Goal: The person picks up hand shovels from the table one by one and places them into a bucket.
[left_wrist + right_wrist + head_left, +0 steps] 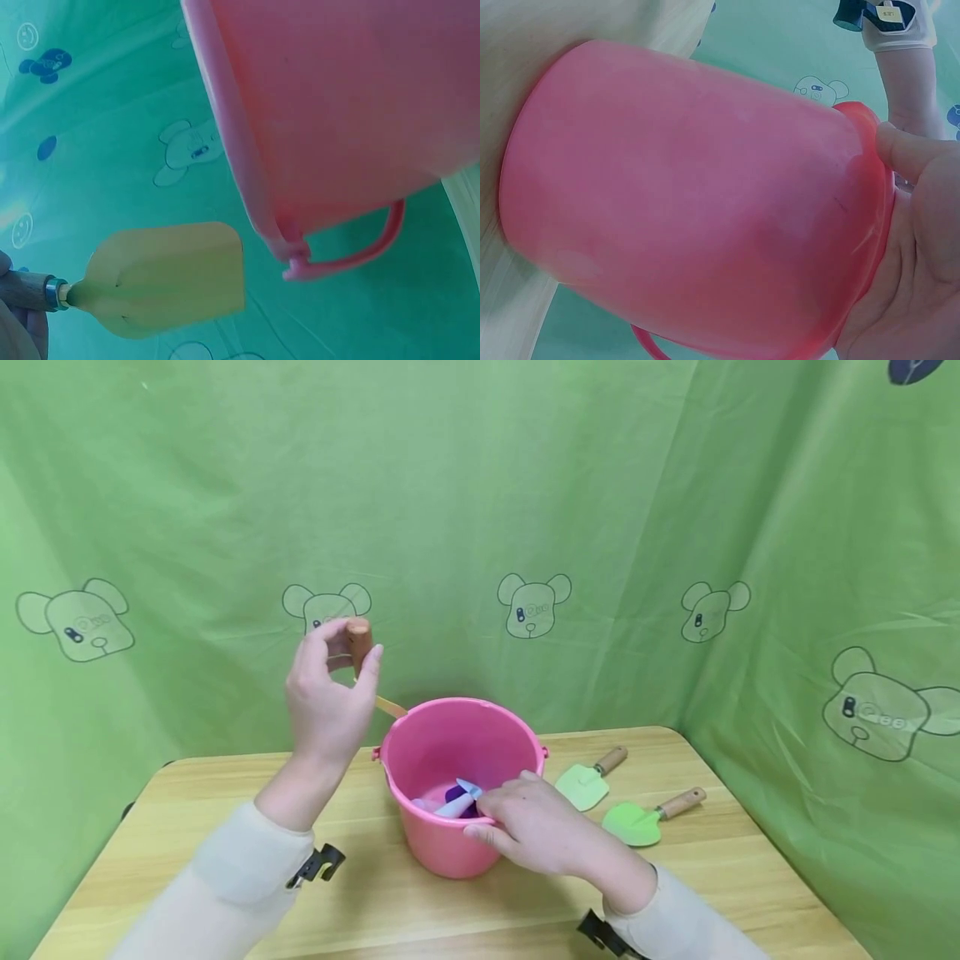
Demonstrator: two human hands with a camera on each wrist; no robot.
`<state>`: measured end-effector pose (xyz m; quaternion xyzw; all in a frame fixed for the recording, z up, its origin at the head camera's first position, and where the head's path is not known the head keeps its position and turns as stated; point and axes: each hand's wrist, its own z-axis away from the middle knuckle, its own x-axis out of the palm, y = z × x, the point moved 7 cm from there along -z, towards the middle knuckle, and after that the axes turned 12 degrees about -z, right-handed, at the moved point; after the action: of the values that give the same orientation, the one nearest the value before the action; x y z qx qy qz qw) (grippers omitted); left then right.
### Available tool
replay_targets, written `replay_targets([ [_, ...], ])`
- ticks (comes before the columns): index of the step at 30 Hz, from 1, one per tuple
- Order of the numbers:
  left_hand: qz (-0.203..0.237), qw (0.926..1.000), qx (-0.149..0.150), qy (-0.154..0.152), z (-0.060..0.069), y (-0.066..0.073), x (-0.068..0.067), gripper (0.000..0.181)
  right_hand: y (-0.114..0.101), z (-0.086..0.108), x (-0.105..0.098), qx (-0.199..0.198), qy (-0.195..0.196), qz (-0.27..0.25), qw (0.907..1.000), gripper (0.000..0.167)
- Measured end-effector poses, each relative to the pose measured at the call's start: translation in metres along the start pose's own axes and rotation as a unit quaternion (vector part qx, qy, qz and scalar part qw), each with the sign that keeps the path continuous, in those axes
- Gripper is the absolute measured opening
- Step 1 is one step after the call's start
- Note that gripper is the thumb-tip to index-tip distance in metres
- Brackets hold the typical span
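My left hand point(330, 706) is raised to the left of a pink bucket point(450, 852) and holds a toy shovel by its wooden handle point(361, 642). The shovel's yellow blade point(169, 274) shows in full in the left wrist view, apart from the bucket's rim. My right hand point(536, 827) grips the near right rim, with the thumb outside and the fingers over the edge, as the right wrist view also shows. Inside the bucket lie a light blue tool point(457, 804) and a purple thing point(453, 793), partly hidden by the rim and hand.
On the wooden table point(360, 893), to the bucket's right, lie a pale green shovel point(583, 787) and a brighter green shovel point(632, 823), both with wooden handles. Green cloth point(435, 527) with bear drawings hangs behind and at the sides. The bucket's pink carrying handle point(352, 262) hangs down.
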<state>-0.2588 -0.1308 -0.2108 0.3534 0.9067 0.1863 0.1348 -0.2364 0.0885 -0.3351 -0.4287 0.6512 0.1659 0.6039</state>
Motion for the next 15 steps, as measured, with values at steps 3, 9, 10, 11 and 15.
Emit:
replay_targets([
  [3,0.014,0.9998,-0.011,-0.012,0.002,0.006,0.001,0.032,0.001,0.0,0.001,0.0,-0.001,0.0,1.0,0.041],
  [9,0.035,0.9985,-0.029,-0.029,0.008,0.013,0.005,0.031,0.001,0.0,0.001,-0.005,-0.001,0.003,1.0,0.042],
  [10,0.035,0.9984,-0.03,-0.033,0.009,0.014,0.006,0.032,0.001,0.0,0.001,-0.007,0.0,0.004,1.0,0.042],
  [11,0.034,0.9983,-0.032,-0.036,0.01,0.014,0.007,0.032,0.001,0.0,0.001,-0.007,0.0,0.004,1.0,0.042],
  [15,0.025,0.9974,-0.039,-0.055,0.016,0.015,0.01,0.034,0.002,0.0,0.001,-0.008,0.001,0.005,1.0,0.041],
])
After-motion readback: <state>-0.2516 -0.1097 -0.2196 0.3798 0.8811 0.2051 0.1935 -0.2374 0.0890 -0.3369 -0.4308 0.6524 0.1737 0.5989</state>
